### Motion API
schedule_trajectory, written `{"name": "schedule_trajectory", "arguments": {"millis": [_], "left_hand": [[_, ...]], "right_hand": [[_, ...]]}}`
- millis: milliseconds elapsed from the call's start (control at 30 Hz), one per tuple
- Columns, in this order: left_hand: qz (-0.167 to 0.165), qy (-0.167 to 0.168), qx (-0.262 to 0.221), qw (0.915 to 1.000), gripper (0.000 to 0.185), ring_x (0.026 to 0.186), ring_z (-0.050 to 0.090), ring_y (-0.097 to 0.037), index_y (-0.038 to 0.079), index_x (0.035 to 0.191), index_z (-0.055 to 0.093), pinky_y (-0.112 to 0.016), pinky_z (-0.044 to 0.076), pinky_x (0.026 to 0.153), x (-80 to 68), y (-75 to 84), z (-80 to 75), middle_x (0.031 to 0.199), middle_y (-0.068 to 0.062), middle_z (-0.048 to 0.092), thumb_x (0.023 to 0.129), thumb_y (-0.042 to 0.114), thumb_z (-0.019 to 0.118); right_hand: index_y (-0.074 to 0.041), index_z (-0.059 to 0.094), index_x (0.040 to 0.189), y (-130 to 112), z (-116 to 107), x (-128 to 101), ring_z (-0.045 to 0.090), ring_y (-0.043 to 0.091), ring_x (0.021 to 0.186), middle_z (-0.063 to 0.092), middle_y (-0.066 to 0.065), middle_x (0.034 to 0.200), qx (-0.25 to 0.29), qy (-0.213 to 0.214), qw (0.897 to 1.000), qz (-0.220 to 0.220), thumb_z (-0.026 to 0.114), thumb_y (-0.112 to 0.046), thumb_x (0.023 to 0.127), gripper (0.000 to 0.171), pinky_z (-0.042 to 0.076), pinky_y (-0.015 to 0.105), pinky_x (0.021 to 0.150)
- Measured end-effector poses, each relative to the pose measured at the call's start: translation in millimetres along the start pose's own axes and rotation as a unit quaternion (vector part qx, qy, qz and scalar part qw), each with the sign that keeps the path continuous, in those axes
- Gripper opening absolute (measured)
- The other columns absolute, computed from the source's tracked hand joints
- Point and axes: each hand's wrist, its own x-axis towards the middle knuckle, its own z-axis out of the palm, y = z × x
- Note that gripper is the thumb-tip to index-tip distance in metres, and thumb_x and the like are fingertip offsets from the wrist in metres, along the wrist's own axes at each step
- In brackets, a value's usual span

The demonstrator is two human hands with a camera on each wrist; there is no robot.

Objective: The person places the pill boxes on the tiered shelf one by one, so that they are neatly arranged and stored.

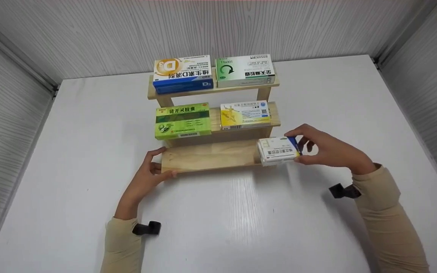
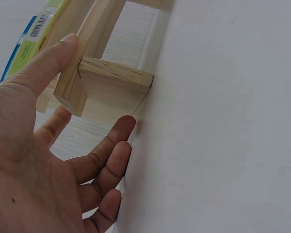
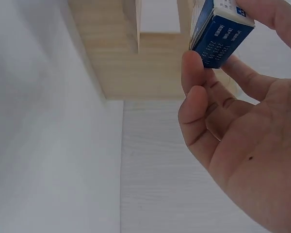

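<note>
While my left hand (image 1: 148,175) rests open against the left end of the wooden shelf rack's (image 1: 211,155) bottom step, thumb on its corner, my right hand (image 1: 323,149) has a fingertip grip on a white & blue box (image 1: 278,150), held at the bottom step's right end. Four boxes sit on the upper steps, on a white bench (image 1: 241,220).

The head camera looks forward and down from above, taking in the whole wooden shelf (image 1: 218,153) on the white surface (image 1: 241,220). Each wrist camera sits very close, looking along its palm toward one end of the shelf. All three views share the shelf's lowest step.
</note>
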Motion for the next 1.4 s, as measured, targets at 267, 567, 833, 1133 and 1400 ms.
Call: {"name": "schedule_trajectory", "arguments": {"millis": [267,567,833,1133,1400], "left_hand": [[-0.014,-0.007,-0.008,0.9999,0.082,0.091,0.052,-0.02,0.029,0.141,0.027,-0.03,0.039,0.073,-3.8,8.2,-0.5,0.104,-0.016,0.054,0.076,0.034,0.076],[-0.01,-0.01,-0.012,0.9998,0.08,0.092,0.053,-0.021,0.024,0.142,0.027,-0.03,0.039,0.074,-10.5,20.6,-2.0,0.105,-0.018,0.055,0.077,0.03,0.075],[0.0,-0.003,-0.005,1.0,0.082,0.093,0.054,-0.02,0.028,0.141,0.026,-0.03,0.04,0.074,-0.7,0.4,-0.1,0.105,-0.016,0.056,0.076,0.037,0.075],[-0.005,-0.017,-0.001,0.9998,0.083,0.097,0.053,-0.021,0.03,0.143,0.023,-0.029,0.04,0.078,0.3,-0.3,-1.6,0.11,-0.016,0.055,0.077,0.036,0.074],[0.005,-0.038,-0.006,0.9993,0.079,0.1,0.054,-0.022,0.031,0.144,0.022,-0.031,0.039,0.08,-0.8,-2.4,-5.5,0.114,-0.016,0.053,0.081,0.029,0.071]], "right_hand": [[-0.023,0.042,0.134,-30,28,27,0.052,0.017,0.087,0.047,0.001,0.119,0.035,-0.004,0.999,-0.039,0.07,-0.021,0.081,0.059,0.044,0.032,0.07],[-0.02,0.042,0.134,-57,57,56,0.055,0.023,0.085,0.047,0.004,0.117,0.062,0.014,0.996,-0.06,0.069,-0.018,0.081,0.06,0.045,0.037,0.069],[-0.018,0.044,0.129,-75,90,83,0.056,0.022,0.082,0.049,0.003,0.11,0.065,0.042,0.993,-0.086,0.071,-0.02,0.08,0.056,0.049,0.036,0.069],[-0.024,0.047,0.123,-89,119,105,0.052,0.011,0.077,0.048,-0.001,0.109,-0.024,0.065,0.996,-0.062,0.068,-0.032,0.081,0.047,0.044,0.022,0.065],[-0.021,0.048,0.124,-99,135,119,0.049,0.007,0.072,0.048,0.001,0.108,-0.071,0.093,0.992,-0.049,0.067,-0.036,0.082,0.048,0.042,0.02,0.061]]}}
